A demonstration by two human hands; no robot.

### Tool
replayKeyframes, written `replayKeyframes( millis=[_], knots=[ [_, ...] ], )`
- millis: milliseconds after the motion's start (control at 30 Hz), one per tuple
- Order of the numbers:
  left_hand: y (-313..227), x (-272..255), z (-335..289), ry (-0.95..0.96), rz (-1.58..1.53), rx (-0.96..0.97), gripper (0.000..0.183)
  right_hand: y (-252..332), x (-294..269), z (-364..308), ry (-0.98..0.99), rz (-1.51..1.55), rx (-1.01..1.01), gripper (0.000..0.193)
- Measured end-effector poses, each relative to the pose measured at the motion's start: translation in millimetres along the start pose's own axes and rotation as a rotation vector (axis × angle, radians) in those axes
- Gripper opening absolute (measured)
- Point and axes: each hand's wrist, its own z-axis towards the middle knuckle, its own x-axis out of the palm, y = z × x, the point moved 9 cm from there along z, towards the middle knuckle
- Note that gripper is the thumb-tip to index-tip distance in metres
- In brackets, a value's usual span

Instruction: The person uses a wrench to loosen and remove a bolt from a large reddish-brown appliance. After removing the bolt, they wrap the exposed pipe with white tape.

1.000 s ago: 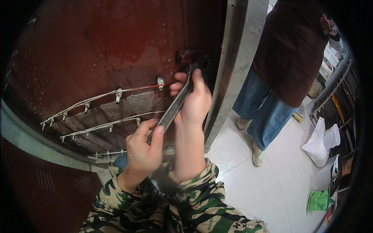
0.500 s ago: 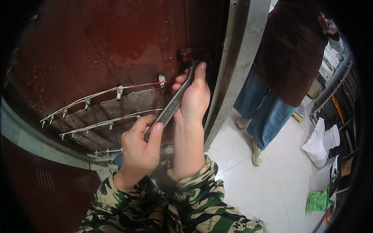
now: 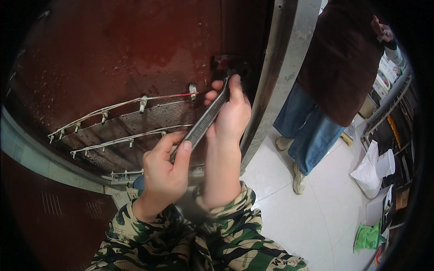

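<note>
A long dark-metal hand tool (image 3: 201, 128) with a flat handle and a bent neck slants up to the right in front of a dark red metal panel. My left hand (image 3: 165, 169) pinches its lower end, thumb on top. Higher up, my right hand (image 3: 231, 113) is closed round the neck, thumb pointing upward. Its dark head meets the shadowed corner of the panel, where a dark fitting (image 3: 229, 63) sits; the exact contact is too dim to make out. Left of my hands, white wires (image 3: 113, 107) run between several small posts on the panel.
A metal frame edge (image 3: 289, 58) rises right of my hands. Beyond it a person in a dark apron (image 3: 341, 67) and jeans stands on the pale tiled floor (image 3: 289, 221). A white bag (image 3: 367, 174), a green packet (image 3: 367, 235) and a rack (image 3: 400, 122) line the far right.
The panel, tool and both hands appear slightly farther right in the picture. My grip on the tool looks the same, and the standing person has hardly moved.
</note>
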Motion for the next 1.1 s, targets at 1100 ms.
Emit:
replayKeyframes(
  millis=[1100],
  knots=[
    [3.6, -12.1, -23.7, -0.192, -0.026, 0.116, 0.025, -6.8, -2.7, -21.9, 0.297, -0.13, 0.029, 0.024]
  ],
)
